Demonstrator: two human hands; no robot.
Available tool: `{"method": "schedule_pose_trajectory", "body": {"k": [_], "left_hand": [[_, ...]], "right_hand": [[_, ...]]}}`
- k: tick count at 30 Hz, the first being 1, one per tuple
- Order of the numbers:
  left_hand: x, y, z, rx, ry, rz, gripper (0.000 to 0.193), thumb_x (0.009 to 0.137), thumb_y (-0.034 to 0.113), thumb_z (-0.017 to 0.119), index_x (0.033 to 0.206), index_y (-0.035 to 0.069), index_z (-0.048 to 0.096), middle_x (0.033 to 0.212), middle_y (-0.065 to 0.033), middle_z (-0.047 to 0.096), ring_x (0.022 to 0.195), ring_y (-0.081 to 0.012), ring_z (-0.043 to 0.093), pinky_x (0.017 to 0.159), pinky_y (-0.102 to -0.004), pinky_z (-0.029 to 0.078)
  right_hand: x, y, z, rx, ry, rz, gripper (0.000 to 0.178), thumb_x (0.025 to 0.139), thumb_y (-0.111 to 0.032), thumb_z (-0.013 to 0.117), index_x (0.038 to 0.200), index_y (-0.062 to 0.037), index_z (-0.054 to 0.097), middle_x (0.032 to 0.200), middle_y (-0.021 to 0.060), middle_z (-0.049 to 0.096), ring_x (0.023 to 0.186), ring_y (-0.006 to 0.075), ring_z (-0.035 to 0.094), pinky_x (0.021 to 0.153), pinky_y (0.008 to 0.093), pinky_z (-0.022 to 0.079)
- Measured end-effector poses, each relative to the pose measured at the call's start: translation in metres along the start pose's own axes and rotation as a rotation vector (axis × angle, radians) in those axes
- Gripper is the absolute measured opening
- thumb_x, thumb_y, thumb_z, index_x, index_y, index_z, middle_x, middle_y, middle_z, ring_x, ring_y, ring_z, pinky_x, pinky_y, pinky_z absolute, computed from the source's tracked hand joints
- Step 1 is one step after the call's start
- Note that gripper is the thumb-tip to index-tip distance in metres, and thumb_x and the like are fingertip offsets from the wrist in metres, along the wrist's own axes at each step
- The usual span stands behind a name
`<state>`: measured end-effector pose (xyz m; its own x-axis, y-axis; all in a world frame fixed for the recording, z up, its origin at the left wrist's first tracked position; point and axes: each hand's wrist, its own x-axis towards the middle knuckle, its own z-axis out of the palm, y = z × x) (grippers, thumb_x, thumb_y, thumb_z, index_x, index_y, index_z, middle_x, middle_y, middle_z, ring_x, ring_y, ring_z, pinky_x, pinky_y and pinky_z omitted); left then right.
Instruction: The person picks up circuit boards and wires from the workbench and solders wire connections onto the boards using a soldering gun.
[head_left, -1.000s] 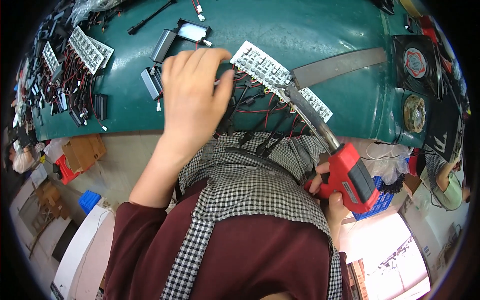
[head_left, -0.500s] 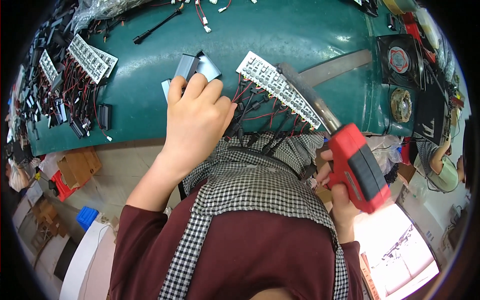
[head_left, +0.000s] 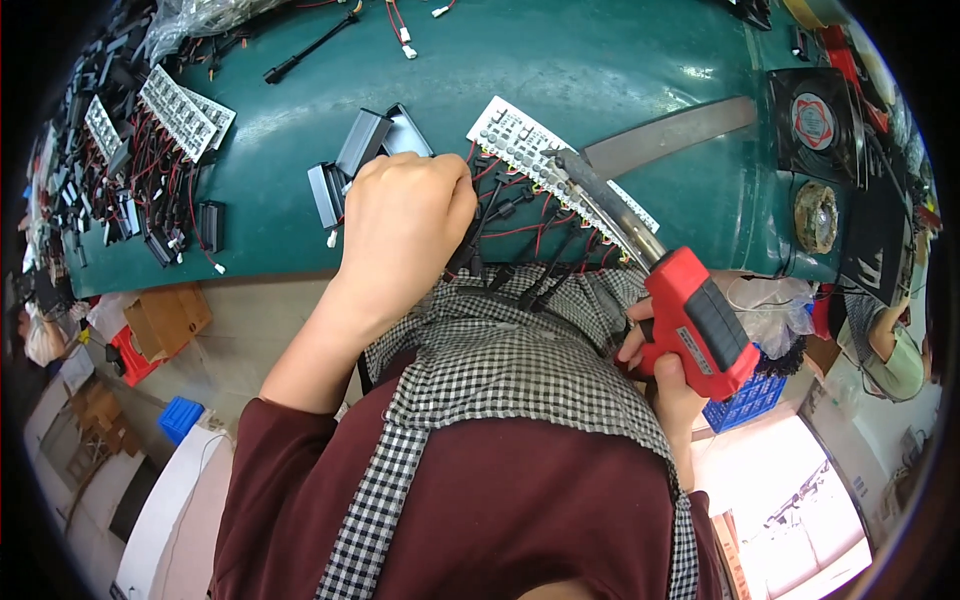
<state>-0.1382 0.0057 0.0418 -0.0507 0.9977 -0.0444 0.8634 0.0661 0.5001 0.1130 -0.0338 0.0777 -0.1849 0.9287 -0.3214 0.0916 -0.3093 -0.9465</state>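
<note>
My right hand [head_left: 672, 385] is closed round the handle of a red and black soldering gun [head_left: 705, 325]. The gun's dark tip lies over a long white circuit board [head_left: 515, 130]; whether they touch I cannot tell. Red and black wires with black connectors [head_left: 510, 207] run from the board's near edge. My left hand [head_left: 405, 212] is curled closed to the left of the board, its fingertips hidden underneath. Just beyond it lie grey metal casings [head_left: 364, 140], and another casing [head_left: 326, 195] with a white plug sits at its left.
A flat metal strip [head_left: 670, 138] lies behind the soldering gun. At the right stand a black fan [head_left: 812, 122] and a round coil-like piece [head_left: 816, 217]. Several boards [head_left: 180, 112] and wired casings are heaped on the left of the green table [head_left: 290, 225]. A black cable [head_left: 312, 48] lies at the back.
The soldering gun has shifted slightly left, its tip now more over the board. My left hand has turned with its fingers curled tighter, baring the casing and white plug at its left.
</note>
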Motion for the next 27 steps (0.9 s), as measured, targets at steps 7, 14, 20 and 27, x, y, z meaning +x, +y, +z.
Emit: {"method": "schedule_pose_trajectory", "body": {"k": [7, 14, 20, 27], "left_hand": [[-0.009, 0.014, 0.002, 0.109, -0.135, 0.158, 0.029, 0.078, 0.02, 0.06, 0.054, 0.004, 0.059, 0.061, -0.0095, 0.056, 0.069, -0.0253, 0.056, 0.067, -0.0382, 0.039], [-0.003, 0.009, 0.012, 0.184, 0.107, 0.03, 0.017, 0.073, 0.019, 0.068, 0.074, 0.006, 0.058, 0.071, -0.0059, 0.054, 0.068, -0.0232, 0.056, 0.065, -0.035, 0.039], [-0.004, 0.008, 0.018, 0.206, 0.172, 0.033, 0.021, 0.07, 0.019, 0.069, 0.072, 0.006, 0.053, 0.07, -0.0058, 0.053, 0.068, -0.0225, 0.056, 0.062, -0.0349, 0.04], [-0.002, 0.002, 0.02, 0.114, 0.199, 0.073, 0.018, 0.069, 0.014, 0.069, 0.075, 0.006, 0.054, 0.069, -0.0047, 0.054, 0.066, -0.0241, 0.055, 0.061, -0.0349, 0.042]], "right_hand": [[0.0, 0.003, -0.007, 0.02, -0.003, 0.043, 0.069, 0.078, -0.052, 0.064, 0.112, 0.0063, 0.051, 0.1, 0.0149, 0.06, 0.064, 0.0143, 0.057, 0.052, 0.0234, 0.042], [0.003, 0.008, -0.011, 0.025, -0.08, 0.05, 0.069, 0.078, -0.051, 0.064, 0.114, 0.0062, 0.051, 0.101, 0.0164, 0.061, 0.064, 0.0151, 0.058, 0.053, 0.0235, 0.043], [0.012, 0.017, -0.013, 0.093, -0.234, 0.065, 0.053, 0.08, -0.032, 0.068, 0.118, 0.0016, 0.052, 0.109, 0.0131, 0.06, 0.072, 0.0145, 0.057, 0.068, 0.0292, 0.046], [0.014, 0.017, -0.007, 0.097, -0.227, 0.099, 0.053, 0.08, -0.03, 0.068, 0.119, 0.0018, 0.052, 0.11, 0.0125, 0.06, 0.072, 0.0143, 0.057, 0.068, 0.0285, 0.046]]}}
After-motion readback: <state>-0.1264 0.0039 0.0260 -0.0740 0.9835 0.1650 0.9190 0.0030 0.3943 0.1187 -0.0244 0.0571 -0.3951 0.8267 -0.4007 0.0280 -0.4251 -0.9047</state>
